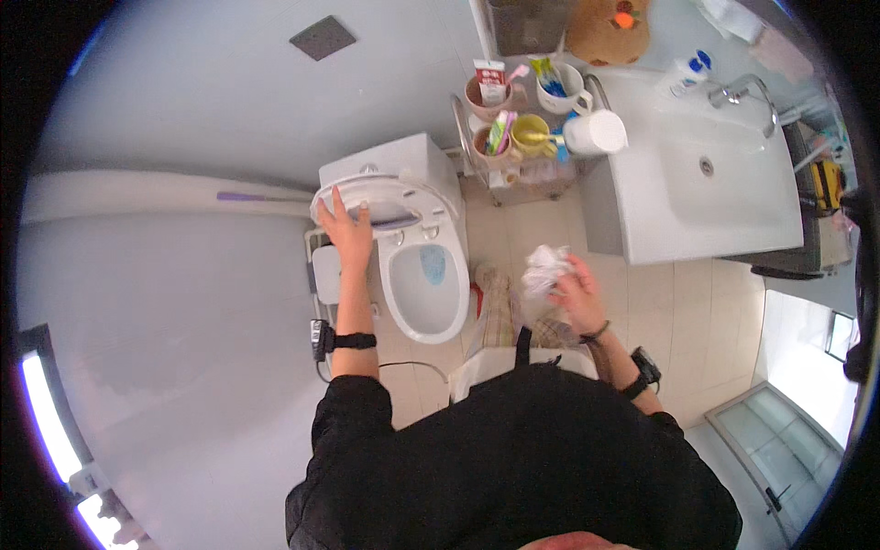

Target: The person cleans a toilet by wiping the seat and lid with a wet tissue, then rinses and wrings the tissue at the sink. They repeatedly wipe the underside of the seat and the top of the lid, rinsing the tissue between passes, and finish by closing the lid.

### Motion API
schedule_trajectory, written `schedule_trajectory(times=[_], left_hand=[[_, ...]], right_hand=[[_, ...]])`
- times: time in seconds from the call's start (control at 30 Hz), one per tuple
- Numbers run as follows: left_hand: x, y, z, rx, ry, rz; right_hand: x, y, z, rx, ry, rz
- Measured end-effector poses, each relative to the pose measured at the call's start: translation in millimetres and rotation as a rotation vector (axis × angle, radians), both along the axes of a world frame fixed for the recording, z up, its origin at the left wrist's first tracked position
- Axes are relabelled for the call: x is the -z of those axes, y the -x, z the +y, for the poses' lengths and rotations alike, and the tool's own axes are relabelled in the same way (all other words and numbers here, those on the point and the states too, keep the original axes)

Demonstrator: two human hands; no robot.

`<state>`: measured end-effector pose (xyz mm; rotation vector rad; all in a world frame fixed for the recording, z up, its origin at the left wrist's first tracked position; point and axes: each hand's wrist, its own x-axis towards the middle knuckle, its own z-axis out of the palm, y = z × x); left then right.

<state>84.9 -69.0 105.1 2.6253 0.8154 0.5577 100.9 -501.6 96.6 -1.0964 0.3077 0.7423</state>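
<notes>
My left hand reaches to the raised seat and lid of a white toilet, its fingers spread over their left side. Whether the fingertips press on the plastic is hard to tell. Below the lid is the uncovered toilet bowl, with bluish water inside. To the right of the bowl, my right hand holds a crumpled wad of white tissue or cloth in its fingers. The toilet tank stands behind the lid against the wall.
A rack holds several cups, including a yellow mug, with toothbrushes and tubes. The white washbasin projects on the right, with a white cup at its left edge. A white stool stands left of the toilet. A dark cable crosses the floor.
</notes>
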Motion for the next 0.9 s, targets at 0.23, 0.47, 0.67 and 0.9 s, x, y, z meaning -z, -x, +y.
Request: schedule_trajectory(times=[0.23, 0.47, 0.67, 0.9], left_hand=[[41.8, -38.3, 40.4, -0.001, -0.098, 0.244], [59.0, -14.4, 10.5, -0.062, -0.093, 0.218], [67.9, 51.0, -33.6, -0.135, -0.104, 0.231], [84.4, 102.4, -64.2, -0.200, -0.015, 0.135]], right_hand=[[94.8, -46.8, 156.3, 0.016, -0.334, 0.254], [201.3, -95.9, 240.9, -0.101, 0.305, -0.286], [230.5, -135.8, 326.8, -0.207, 0.039, -0.375], [301.5, -168.8, 368.5, -0.206, -0.107, -0.468]])
